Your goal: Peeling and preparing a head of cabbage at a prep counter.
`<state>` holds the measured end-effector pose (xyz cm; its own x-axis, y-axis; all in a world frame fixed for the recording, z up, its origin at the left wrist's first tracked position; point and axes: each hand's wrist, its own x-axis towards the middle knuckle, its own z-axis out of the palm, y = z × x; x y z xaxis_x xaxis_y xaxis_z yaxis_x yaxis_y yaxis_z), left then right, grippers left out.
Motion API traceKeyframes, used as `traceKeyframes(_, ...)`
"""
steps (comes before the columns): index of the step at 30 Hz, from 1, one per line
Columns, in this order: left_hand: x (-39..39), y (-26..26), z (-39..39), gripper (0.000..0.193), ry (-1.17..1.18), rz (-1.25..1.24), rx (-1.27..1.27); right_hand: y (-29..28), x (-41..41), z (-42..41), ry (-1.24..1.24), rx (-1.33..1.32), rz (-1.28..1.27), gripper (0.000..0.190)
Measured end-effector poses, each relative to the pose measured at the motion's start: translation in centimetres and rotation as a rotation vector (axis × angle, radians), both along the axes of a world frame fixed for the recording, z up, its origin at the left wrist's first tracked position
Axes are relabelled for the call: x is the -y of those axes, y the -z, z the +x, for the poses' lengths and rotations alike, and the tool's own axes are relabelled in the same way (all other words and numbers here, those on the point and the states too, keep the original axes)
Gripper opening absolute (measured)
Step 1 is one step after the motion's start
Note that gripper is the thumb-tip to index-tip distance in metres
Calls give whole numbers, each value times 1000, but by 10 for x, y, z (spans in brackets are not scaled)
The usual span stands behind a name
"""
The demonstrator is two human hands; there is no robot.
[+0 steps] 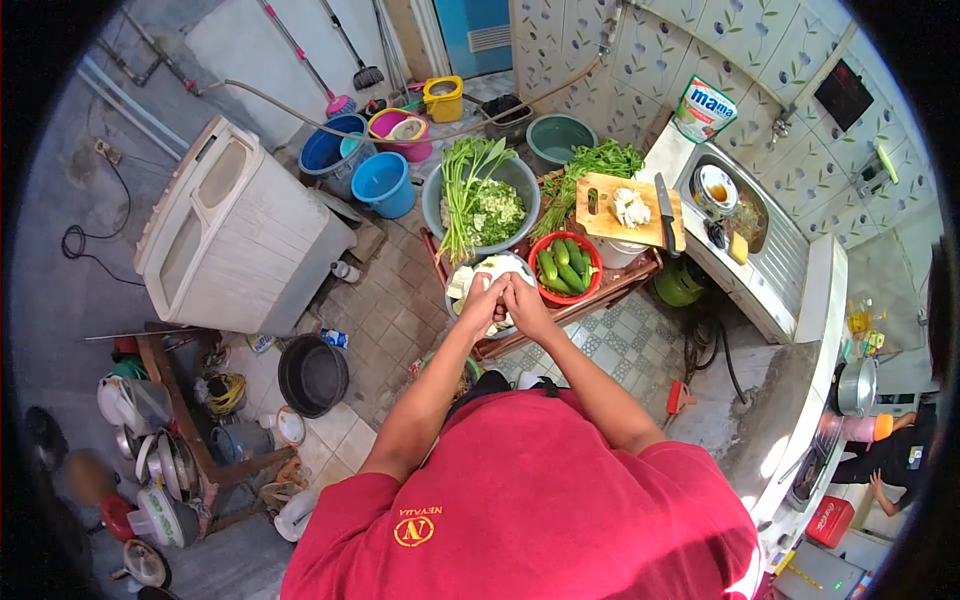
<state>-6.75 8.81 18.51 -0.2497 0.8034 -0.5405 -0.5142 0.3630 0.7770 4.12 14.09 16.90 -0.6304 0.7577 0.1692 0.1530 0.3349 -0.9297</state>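
My left hand [481,304] and my right hand [523,304] meet over a grey bowl [453,303]. Between them they grip a white vegetable [496,265], cabbage or cauliflower; the curled fingers partly hide it. More pale pieces [460,282] lie in the bowl. Touching its far side is a large grey basin [531,196] with chopped greens [499,214] and long leafy stalks [463,191]. A red basket [544,291] of cucumbers [570,264] stands by my right hand. Farther right, a wooden cutting board [600,225] carries white pieces [631,208] and a black-handled knife [666,214].
Leafy greens [600,163] lie behind the board on a low wooden table [619,286]. A steel sink [784,247] with dishes is at right. Blue buckets [384,185] and a washing machine [240,232] stand left. A black tub [313,375] sits on the floor. Another person [892,450] is far right.
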Motion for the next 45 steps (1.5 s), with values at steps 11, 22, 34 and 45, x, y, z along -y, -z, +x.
traceKeyframes(11, -13, 2, -9, 36, 132, 19, 64, 32, -16, -3, 113, -55, -204, 21)
traceKeyframes(22, -13, 20, -21, 26, 113, 52, 257, 15, -27, -9, 1, 131, -102, 26)
traceKeyframes(34, -12, 23, -32, 49, 108, -23, 377, 46, -30, -15, -31, 126, -356, 33)
traceKeyframes(45, -12, 34, -35, 50, 167, -69, 346, 47, -3, -24, 245, 53, -500, 32)
